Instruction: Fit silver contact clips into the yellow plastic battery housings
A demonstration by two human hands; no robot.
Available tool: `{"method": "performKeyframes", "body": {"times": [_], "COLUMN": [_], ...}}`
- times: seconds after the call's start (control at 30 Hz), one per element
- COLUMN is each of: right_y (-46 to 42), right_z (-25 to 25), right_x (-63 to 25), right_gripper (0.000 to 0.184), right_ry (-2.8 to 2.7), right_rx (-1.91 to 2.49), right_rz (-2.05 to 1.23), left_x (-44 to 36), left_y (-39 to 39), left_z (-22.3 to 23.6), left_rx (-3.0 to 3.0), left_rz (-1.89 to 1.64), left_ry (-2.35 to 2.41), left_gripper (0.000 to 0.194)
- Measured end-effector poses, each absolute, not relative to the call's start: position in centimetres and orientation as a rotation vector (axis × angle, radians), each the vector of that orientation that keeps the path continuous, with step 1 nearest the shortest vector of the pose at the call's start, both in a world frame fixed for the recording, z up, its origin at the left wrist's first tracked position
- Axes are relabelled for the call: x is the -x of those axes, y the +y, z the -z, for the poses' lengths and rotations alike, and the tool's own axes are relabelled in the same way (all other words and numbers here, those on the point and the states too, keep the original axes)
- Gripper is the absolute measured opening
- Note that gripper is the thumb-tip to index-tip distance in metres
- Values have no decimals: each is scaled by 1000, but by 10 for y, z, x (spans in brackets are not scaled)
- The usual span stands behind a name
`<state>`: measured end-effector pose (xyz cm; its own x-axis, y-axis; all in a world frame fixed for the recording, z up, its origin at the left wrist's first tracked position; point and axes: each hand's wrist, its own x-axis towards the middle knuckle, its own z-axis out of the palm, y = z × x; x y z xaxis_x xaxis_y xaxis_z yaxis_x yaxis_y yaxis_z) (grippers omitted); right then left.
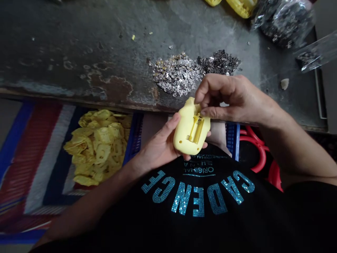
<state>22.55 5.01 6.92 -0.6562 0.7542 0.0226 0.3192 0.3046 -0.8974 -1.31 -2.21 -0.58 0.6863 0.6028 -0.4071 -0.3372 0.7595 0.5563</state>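
A pale yellow plastic casing with an open battery compartment lies tilted in my left hand, whose fingers wrap round it from below and the side. Small metal contacts show inside the compartment's ends. My right hand is closed in a pinch at the casing's upper end, thumb and fingertips close to the compartment. Whatever sits between those fingertips is too small or hidden to make out. Just beyond the hands, on the bench, are a heap of silvery metal contact plates and a darker heap of small metal pieces.
A worn metal bench spans the front. Below its edge, many yellow plastic parts lie at the left beside a blue basket. Clear bags of metal pieces and yellow casings stand at the back right. Red rings are at lower right.
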Motion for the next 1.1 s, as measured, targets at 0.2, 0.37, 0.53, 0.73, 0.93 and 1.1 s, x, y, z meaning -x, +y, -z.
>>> {"method": "performKeyframes", "body": {"times": [0.2, 0.37, 0.53, 0.73, 0.93, 1.1], "right_y": [50, 53, 55, 54, 44, 32], "right_z": [-71, -78, -76, -78, -74, -64], "right_x": [-220, -219, -217, -215, -219, -225], "right_gripper": [38, 37, 39, 32, 24, 10], "right_ry": [-1949, -2175, -2077, -2168, -2038, -2012], "right_rx": [1022, 1010, 999, 1041, 1025, 1022], "right_rz": [-1324, -1251, -1281, -1205, -1209, -1070], "left_x": [11, 9, 8, 9, 11, 10], "left_y": [-24, -24, -23, -20, -17, -17], "left_z": [6, 5, 4, 5, 5, 7], "left_rx": [-439, -451, -413, -374, -349, -350], "left_rz": [-529, -531, -550, -537, -540, -554], "left_ry": [615, 618, 590, 540, 501, 494], "left_gripper": [80, 79, 80, 90, 95, 90]}}
